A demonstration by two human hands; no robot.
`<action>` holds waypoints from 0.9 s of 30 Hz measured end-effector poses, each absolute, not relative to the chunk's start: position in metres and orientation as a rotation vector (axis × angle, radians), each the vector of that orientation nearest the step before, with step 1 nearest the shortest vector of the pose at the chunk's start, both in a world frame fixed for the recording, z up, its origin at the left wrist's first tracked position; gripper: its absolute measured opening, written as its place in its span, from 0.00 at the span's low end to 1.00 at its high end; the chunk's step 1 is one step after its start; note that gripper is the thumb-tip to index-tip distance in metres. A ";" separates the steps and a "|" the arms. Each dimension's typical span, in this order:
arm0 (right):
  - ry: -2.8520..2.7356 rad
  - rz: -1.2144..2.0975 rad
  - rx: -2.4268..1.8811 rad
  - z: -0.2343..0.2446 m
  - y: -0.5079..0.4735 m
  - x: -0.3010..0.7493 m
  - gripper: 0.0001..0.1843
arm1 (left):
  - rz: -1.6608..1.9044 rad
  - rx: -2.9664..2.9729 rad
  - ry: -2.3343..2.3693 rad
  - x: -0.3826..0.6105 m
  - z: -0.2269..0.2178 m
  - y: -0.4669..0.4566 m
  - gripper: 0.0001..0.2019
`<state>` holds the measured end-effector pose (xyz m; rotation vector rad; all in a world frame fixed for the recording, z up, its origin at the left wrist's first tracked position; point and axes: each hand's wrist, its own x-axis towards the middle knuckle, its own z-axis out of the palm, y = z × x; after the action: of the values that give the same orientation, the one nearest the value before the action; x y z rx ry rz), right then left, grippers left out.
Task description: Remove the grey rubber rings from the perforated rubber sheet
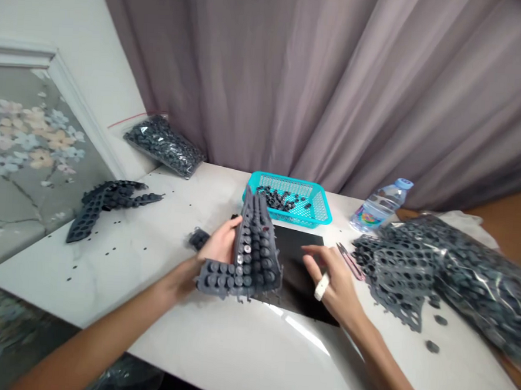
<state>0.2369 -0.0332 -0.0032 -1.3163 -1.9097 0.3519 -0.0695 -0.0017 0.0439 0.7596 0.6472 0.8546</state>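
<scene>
My left hand (pixel 219 242) grips a dark grey rubber sheet (pixel 257 253) covered with rows of round knobs, and holds it up over the table. The sheet is bent, with one short strip sticking out to the left, and it hides part of my fingers. To its right, my right hand (pixel 326 269) hovers over a black mat (pixel 299 285). Its fingers are bent but apart, with nothing visible between them, and a white ring is on one finger. Behind the sheet stands a turquoise basket (pixel 321 213) with small dark round pieces (pixel 282 199) in it.
Pink-handled snips (pixel 350 262) lie by a pile of perforated dark sheets (pixel 397 274). A large bag of dark pieces (pixel 480 285) and a water bottle (pixel 381 205) are at right. Another bag (pixel 164 145) and more moulded sheets (pixel 105 206) lie at left, with scattered bits.
</scene>
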 end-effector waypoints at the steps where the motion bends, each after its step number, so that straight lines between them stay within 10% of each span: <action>1: -1.911 0.477 -1.307 -0.001 -0.037 0.229 0.21 | 0.792 0.728 0.602 -0.056 0.036 -0.007 0.33; 9: -1.743 0.971 -1.295 0.005 -0.049 0.199 0.27 | 0.550 1.237 0.672 -0.021 0.021 -0.034 0.31; 27: -1.701 0.672 -1.619 -0.006 -0.043 0.225 0.17 | 0.064 2.139 0.831 -0.071 0.040 -0.023 0.18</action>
<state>0.2254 -0.0426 -0.0061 -1.6192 -1.7015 0.6717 -0.0714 -0.0233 0.0400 2.1390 0.8311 0.0636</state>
